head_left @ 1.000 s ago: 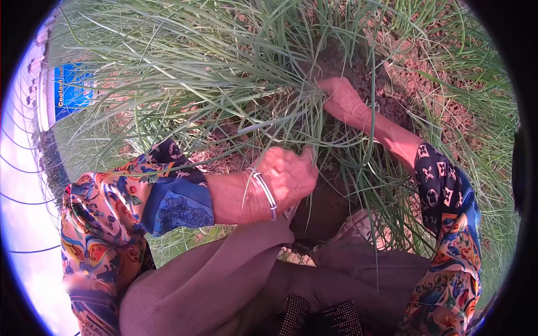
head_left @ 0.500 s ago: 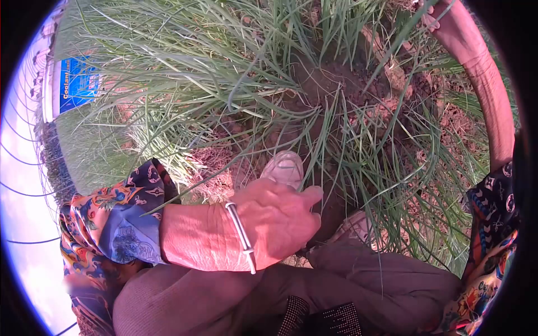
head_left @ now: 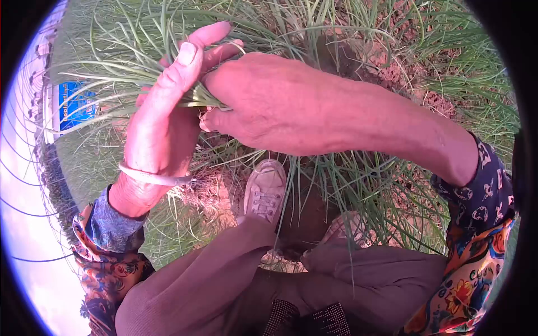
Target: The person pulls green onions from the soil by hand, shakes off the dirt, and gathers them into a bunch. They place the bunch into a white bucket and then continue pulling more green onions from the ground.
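A bunch of green onions (head_left: 199, 96), with thin tubular leaves fanning out to the left, is held between my two hands in front of me. My left hand (head_left: 162, 120), with a bracelet at the wrist, curves around the leaves, thumb up and fingers partly behind them. Reaching across from the right, my right hand (head_left: 269, 103) is closed at the pale stem end, its fingertips close to my left palm. The roots are mostly hidden by my hands.
Dense green onion plants (head_left: 358, 182) grow in reddish soil (head_left: 412, 78) around me. My shoe (head_left: 265, 190) stands below my hands, beside a darker patch of ground. A blue sign (head_left: 77, 106) and thin curved wires show at the left.
My right hand has come from the upper right to the centre left, now with green onions. My left hand has risen from over my shoe to meet it and curves around the leaves.
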`<action>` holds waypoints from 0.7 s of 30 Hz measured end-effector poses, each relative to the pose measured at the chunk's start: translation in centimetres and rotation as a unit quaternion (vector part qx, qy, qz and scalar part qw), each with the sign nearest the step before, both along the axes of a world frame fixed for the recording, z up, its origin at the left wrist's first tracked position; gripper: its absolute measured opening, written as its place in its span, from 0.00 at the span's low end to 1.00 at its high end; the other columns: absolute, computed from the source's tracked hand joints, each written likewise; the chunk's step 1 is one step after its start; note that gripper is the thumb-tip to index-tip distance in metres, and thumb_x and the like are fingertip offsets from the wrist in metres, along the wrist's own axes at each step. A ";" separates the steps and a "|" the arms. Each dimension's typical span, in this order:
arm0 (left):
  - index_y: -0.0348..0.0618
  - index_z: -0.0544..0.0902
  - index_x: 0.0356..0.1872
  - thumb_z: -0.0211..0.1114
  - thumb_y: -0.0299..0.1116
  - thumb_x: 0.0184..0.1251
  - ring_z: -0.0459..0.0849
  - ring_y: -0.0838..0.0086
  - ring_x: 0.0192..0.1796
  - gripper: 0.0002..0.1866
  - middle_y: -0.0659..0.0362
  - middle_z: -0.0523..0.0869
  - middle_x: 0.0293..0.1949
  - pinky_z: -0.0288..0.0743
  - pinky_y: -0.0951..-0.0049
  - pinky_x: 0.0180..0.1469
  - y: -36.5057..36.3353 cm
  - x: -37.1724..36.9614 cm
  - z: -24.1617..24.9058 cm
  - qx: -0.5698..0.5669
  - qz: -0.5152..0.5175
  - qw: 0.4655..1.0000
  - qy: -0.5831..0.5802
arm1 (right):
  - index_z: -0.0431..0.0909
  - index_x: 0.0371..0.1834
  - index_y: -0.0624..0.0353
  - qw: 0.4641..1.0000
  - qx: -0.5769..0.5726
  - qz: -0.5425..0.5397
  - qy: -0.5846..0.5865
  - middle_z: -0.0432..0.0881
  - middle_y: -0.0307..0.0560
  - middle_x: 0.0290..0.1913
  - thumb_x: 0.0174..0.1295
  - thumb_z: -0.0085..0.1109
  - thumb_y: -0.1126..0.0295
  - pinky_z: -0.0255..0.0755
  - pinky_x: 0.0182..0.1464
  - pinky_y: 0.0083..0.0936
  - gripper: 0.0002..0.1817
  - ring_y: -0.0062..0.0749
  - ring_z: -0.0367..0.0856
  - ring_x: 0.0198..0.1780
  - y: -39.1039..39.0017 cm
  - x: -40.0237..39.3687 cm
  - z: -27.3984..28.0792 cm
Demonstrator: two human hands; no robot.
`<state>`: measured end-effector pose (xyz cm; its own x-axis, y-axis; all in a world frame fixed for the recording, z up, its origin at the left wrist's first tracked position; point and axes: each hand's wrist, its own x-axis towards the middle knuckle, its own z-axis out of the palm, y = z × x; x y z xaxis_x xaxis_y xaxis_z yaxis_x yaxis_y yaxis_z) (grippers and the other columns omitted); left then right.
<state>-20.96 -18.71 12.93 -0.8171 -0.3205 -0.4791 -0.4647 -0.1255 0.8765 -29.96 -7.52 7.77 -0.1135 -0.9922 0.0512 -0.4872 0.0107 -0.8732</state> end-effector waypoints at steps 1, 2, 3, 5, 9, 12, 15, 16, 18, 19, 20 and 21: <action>0.37 0.70 0.60 0.43 0.52 0.74 0.69 0.57 0.65 0.29 0.45 0.71 0.62 0.60 0.56 0.67 -1.3 0.9 0.2 -0.055 -0.048 0.997 0.003 | 0.73 0.35 0.70 0.998 0.036 0.033 -0.036 0.76 0.55 0.27 0.64 0.49 0.64 0.73 0.35 0.33 0.16 0.33 0.75 0.28 -0.3 0.1 0.5; 0.33 0.73 0.56 0.43 0.47 0.75 0.73 0.63 0.61 0.25 0.46 0.77 0.55 0.62 0.61 0.65 -1.7 1.5 0.2 -0.062 -0.020 0.995 0.074 | 0.73 0.41 0.70 0.993 0.075 0.063 -0.071 0.77 0.52 0.29 0.64 0.51 0.62 0.72 0.34 0.30 0.17 0.31 0.77 0.28 -0.6 0.2 1.0; 0.35 0.74 0.51 0.42 0.44 0.76 0.74 0.59 0.61 0.22 0.45 0.77 0.55 0.62 0.58 0.65 -3.8 2.5 0.8 -0.006 -0.010 0.992 0.128 | 0.73 0.44 0.69 0.986 0.055 0.062 -0.148 0.78 0.50 0.30 0.64 0.52 0.61 0.72 0.33 0.29 0.18 0.29 0.78 0.29 -0.6 -0.1 0.6; 0.38 0.74 0.46 0.42 0.40 0.76 0.79 0.60 0.51 0.17 0.53 0.82 0.43 0.66 0.58 0.61 -8.2 4.5 4.3 0.027 -0.018 0.972 0.233 | 0.72 0.54 0.66 0.957 0.054 0.015 -0.284 0.80 0.45 0.36 0.64 0.53 0.58 0.72 0.30 0.24 0.23 0.23 0.78 0.30 -0.2 -1.0 -0.9; 0.38 0.70 0.35 0.47 0.31 0.73 0.62 0.81 0.22 0.08 0.66 0.63 0.19 0.60 0.77 0.33 -21.8 13.1 10.2 -0.051 0.200 0.940 0.273 | 0.78 0.47 0.62 0.971 0.219 -0.039 -0.087 0.82 0.49 0.42 0.63 0.53 0.64 0.76 0.32 0.30 0.15 0.32 0.81 0.31 0.9 -3.0 -8.2; 0.37 0.73 0.37 0.48 0.31 0.72 0.63 0.79 0.20 0.08 0.65 0.67 0.19 0.61 0.77 0.29 -23.3 18.3 5.1 -0.046 0.394 0.908 0.134 | 0.79 0.41 0.59 0.972 0.180 0.002 0.148 0.79 0.55 0.44 0.56 0.53 0.75 0.76 0.43 0.39 0.11 0.48 0.81 0.39 2.7 -2.5 -15.0; 0.40 0.75 0.36 0.51 0.33 0.71 0.70 0.77 0.22 0.08 0.63 0.73 0.21 0.71 0.71 0.34 -25.0 22.8 -3.1 0.028 0.559 0.827 -0.047 | 0.80 0.39 0.59 0.955 0.164 0.049 0.243 0.77 0.55 0.44 0.51 0.53 0.79 0.74 0.48 0.42 0.12 0.53 0.79 0.44 3.9 -2.3 -17.5; 0.40 0.76 0.39 0.50 0.32 0.71 0.77 0.72 0.30 0.08 0.58 0.81 0.30 0.75 0.68 0.44 -28.6 27.2 -5.8 0.127 0.528 0.835 -0.082 | 0.79 0.38 0.60 0.951 0.166 0.058 0.255 0.76 0.54 0.44 0.51 0.53 0.79 0.75 0.47 0.42 0.11 0.52 0.79 0.45 3.8 -2.2 -17.8; 0.37 0.77 0.44 0.51 0.32 0.70 0.79 0.65 0.45 0.11 0.51 0.83 0.41 0.73 0.64 0.53 -25.8 26.6 -7.2 0.022 0.480 0.858 -0.181 | 0.79 0.37 0.61 0.946 0.153 0.068 0.276 0.76 0.54 0.44 0.50 0.53 0.79 0.75 0.47 0.41 0.10 0.50 0.79 0.46 3.3 -2.0 -18.4; 0.36 0.76 0.47 0.52 0.33 0.70 0.78 0.63 0.47 0.12 0.50 0.82 0.43 0.73 0.64 0.53 -25.2 27.5 -7.3 -0.055 0.381 0.892 -0.235 | 0.78 0.37 0.61 0.945 0.143 0.066 0.286 0.77 0.54 0.44 0.50 0.53 0.79 0.75 0.47 0.41 0.10 0.50 0.80 0.46 3.4 -2.0 -19.0; 0.35 0.76 0.47 0.55 0.34 0.68 0.79 0.64 0.44 0.14 0.50 0.82 0.41 0.75 0.66 0.49 -23.2 25.0 -6.2 -0.002 0.457 0.854 -0.247 | 0.78 0.37 0.61 0.945 0.137 0.057 0.293 0.77 0.54 0.44 0.50 0.53 0.80 0.75 0.47 0.41 0.11 0.50 0.80 0.46 3.3 -2.0 -19.2; 0.35 0.75 0.46 0.57 0.35 0.66 0.79 0.66 0.40 0.14 0.51 0.82 0.39 0.75 0.68 0.45 -23.7 25.6 -5.7 -0.097 0.384 0.875 -0.279 | 0.76 0.39 0.62 0.942 0.170 0.067 0.281 0.77 0.54 0.45 0.51 0.52 0.79 0.76 0.47 0.40 0.12 0.50 0.80 0.46 3.0 -2.3 -18.4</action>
